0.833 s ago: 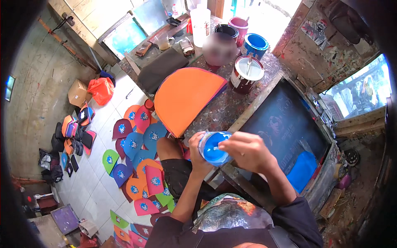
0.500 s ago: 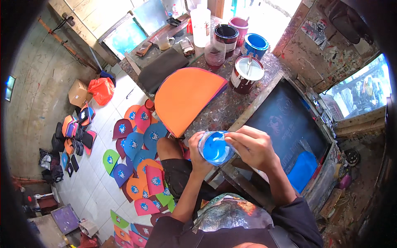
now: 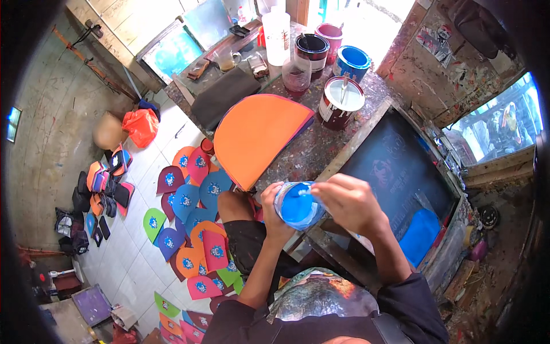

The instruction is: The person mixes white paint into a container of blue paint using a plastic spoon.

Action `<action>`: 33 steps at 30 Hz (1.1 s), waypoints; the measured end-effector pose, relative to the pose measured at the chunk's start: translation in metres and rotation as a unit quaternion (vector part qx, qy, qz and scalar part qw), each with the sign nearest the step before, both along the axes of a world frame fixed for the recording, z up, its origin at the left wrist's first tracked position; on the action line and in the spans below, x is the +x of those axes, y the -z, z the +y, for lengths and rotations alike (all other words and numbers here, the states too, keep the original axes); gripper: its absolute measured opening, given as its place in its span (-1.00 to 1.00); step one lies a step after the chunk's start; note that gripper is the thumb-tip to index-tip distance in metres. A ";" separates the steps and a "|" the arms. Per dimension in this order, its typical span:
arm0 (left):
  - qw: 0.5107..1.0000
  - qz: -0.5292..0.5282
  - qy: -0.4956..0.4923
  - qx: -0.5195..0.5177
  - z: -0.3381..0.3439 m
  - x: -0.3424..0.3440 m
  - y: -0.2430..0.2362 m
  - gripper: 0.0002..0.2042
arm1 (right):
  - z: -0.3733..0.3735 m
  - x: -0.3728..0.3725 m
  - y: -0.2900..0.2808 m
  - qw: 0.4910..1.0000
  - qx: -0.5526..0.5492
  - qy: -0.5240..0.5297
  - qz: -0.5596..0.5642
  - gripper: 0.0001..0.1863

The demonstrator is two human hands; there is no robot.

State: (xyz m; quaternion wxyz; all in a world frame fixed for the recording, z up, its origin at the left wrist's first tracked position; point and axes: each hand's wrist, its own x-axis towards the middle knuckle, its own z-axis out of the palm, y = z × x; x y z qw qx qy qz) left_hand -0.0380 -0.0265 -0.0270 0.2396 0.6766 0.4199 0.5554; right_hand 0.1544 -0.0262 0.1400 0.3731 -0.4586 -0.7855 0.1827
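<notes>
My left hand point(image 3: 275, 217) is wrapped round a clear plastic cup point(image 3: 314, 221) holding bright blue paint point(image 3: 295, 208). Above the cup's right rim, the closed fingers of my right hand point(image 3: 354, 205) pinch a thin pale stirring stick point(image 3: 305, 192), whose lower end is in the paint. Just beyond the cup, a stack of rounded orange pieces point(image 3: 260, 137) lies on the paint-spattered table point(image 3: 298, 155). To the right is a dark printing screen point(image 3: 389, 152) in a wooden frame, with a pool of blue paint point(image 3: 418, 236) at its near end.
Cans of white point(image 3: 345, 96), blue point(image 3: 353, 59) and dark paint point(image 3: 313, 48) stand at the table's far side, beside a white bottle point(image 3: 277, 37). On the tiled floor to my left lie several coloured printed pieces point(image 3: 185, 198) and a red plastic bag point(image 3: 140, 127).
My right hand has shifted slightly, and the stick's tip sits differently in the blue paint. The left hand and the cup have hardly moved.
</notes>
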 end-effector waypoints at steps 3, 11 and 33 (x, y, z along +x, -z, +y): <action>1.000 -0.014 0.000 0.000 0.002 0.004 -0.005 -0.11 | -0.003 -0.006 0.002 0.998 0.012 -0.056 0.025 -0.88; 1.000 0.004 -0.002 -0.006 0.000 -0.001 0.006 -0.05 | -0.006 -0.004 -0.002 0.998 0.007 -0.058 0.032 -0.88; 1.000 -0.010 0.009 0.008 -0.001 -0.002 0.009 -0.05 | -0.013 -0.004 -0.008 0.999 0.001 -0.003 0.054 -0.90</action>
